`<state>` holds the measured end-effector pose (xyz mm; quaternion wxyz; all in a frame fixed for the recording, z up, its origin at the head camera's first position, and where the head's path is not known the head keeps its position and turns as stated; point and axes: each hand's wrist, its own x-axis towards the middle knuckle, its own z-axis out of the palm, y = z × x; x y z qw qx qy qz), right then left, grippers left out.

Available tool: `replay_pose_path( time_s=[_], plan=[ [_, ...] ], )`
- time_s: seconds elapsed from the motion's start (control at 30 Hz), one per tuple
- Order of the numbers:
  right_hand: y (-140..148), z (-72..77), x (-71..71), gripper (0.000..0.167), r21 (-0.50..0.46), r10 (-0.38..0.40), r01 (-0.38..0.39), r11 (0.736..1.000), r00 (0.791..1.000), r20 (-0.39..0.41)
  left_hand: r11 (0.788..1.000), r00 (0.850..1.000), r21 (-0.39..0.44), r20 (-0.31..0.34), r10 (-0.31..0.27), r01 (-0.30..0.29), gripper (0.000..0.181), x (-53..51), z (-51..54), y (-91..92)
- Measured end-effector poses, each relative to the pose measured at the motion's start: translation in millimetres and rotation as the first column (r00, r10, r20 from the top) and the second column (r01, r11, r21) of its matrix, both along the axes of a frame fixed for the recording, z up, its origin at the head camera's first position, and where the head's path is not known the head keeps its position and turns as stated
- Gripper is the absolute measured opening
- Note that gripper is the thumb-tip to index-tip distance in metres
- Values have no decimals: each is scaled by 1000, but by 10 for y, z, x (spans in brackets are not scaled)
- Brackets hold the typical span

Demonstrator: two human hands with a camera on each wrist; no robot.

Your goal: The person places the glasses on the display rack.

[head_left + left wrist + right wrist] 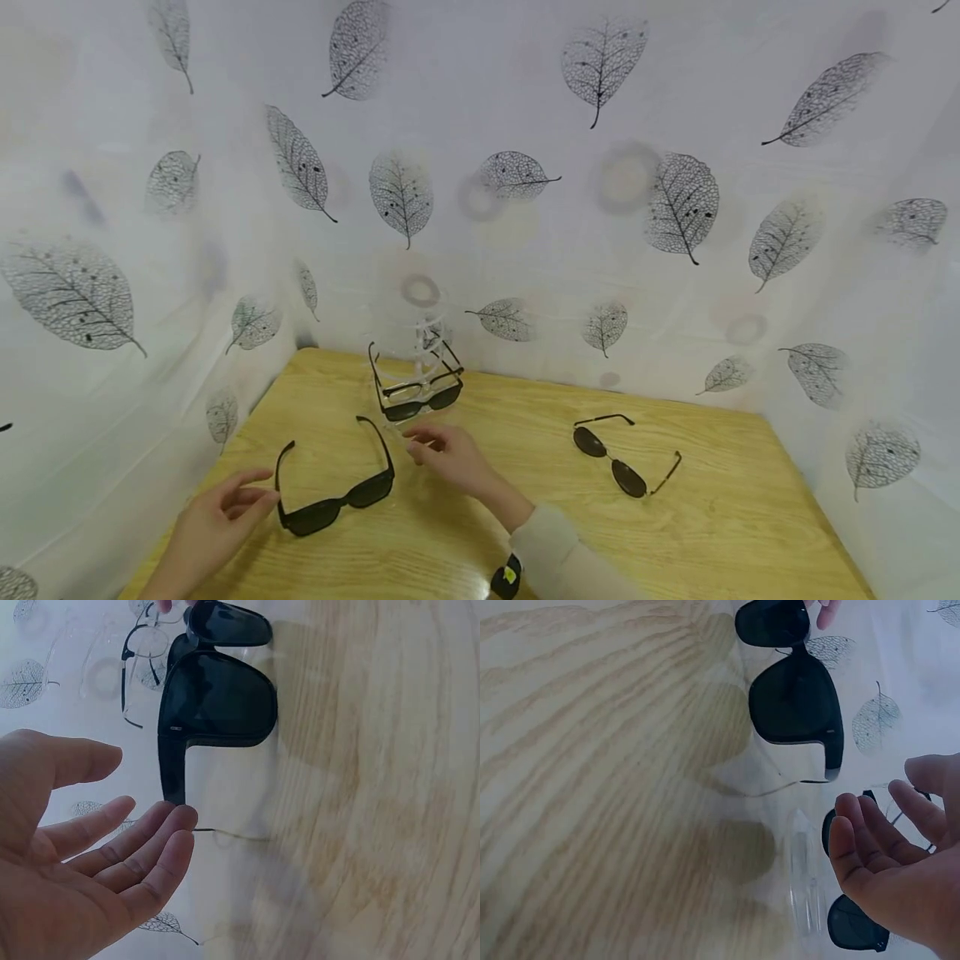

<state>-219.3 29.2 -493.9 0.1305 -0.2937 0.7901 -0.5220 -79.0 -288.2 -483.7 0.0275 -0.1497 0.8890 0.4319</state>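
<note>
Black thick-framed sunglasses (315,518) stand on the table with their arms unfolded and pointing back. My left hand (217,521) is beside their left arm, fingers loosely bent, thumb apart; in the left wrist view its fingertips lie at or very near that arm, and contact is unclear. My right hand (450,458) is to the right of these sunglasses, before a clear display stand (806,877). Its fingers are relaxed, with nothing seen between them. On the stand sit dark sunglasses (405,410), with clear-lensed glasses (402,390) just above them.
Thin-framed sunglasses (628,479) lie unfolded on the right of the wooden table (720,533). A dark item with a yellow mark (506,577) is at the front, by my right sleeve (555,546). A leaf-printed white curtain (517,250) surrounds the table's back and sides.
</note>
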Motion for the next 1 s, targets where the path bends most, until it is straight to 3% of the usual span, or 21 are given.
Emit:
replay_pose_path(
  time_s=[0.6,1.0],
  plan=[
    [-211,-159,111,30,50,48,-48,998,999,-8,998,997,61,70,12,-17,67,3,-168,54],
    [-284,-153,163,26,15,31,-31,999,999,20,995,995,92,93,31,-39,68,3,-182,76]
  ],
)
